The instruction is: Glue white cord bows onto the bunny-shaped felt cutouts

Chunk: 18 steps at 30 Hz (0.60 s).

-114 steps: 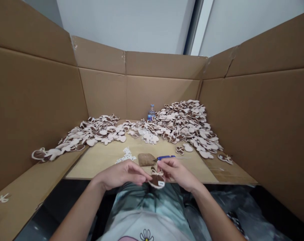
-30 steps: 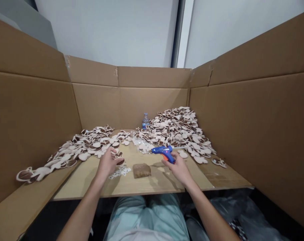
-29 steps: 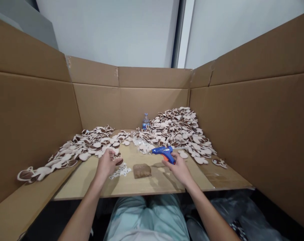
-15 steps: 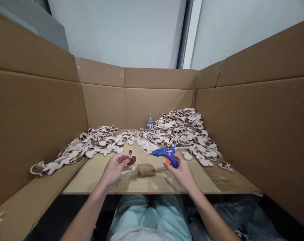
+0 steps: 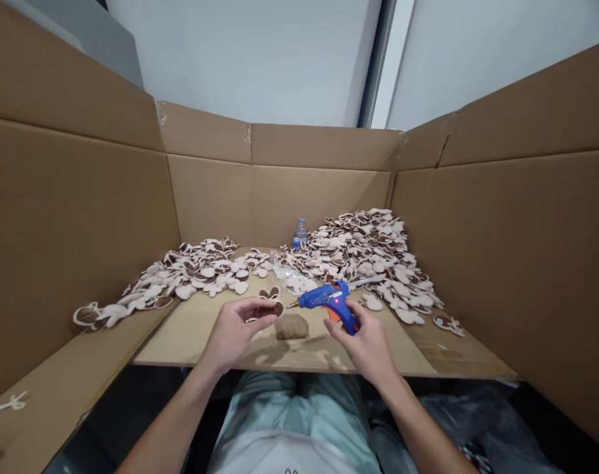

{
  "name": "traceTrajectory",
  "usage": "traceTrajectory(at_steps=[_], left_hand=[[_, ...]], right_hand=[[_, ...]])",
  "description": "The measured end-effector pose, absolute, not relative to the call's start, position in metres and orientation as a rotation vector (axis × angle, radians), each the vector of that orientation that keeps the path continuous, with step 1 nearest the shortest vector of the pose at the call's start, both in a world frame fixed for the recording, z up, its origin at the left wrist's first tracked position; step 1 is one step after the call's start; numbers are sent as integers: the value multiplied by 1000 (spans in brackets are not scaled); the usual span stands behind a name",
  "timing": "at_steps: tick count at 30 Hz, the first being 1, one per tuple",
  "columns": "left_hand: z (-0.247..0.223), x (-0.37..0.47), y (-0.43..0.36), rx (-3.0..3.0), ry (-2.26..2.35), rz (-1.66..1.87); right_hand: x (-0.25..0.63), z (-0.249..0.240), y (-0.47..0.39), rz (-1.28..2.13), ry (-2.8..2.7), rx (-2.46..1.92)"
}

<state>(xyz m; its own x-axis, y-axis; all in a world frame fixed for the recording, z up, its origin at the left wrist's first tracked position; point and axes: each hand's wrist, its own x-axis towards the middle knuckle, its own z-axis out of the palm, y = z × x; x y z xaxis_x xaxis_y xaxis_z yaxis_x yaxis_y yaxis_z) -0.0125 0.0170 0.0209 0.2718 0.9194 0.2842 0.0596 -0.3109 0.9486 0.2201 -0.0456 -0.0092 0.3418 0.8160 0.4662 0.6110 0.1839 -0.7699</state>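
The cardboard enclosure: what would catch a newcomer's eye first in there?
Probably the bright blue glue gun in the right hand, its nozzle pointing at the small brown cutout in the left hand. Next, the big heap of pale and brown cutouts piled against the back right corner, with a longer, lower pile on the left. A water bottle stands between them at the back.
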Motion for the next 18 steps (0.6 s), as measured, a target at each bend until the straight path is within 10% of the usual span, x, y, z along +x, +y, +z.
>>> traceTrajectory(at_steps=[18], left_hand=[[33, -12, -3, 1667, 878, 1115]], right_hand=[[215, -2, -59, -34, -1457, -1380]])
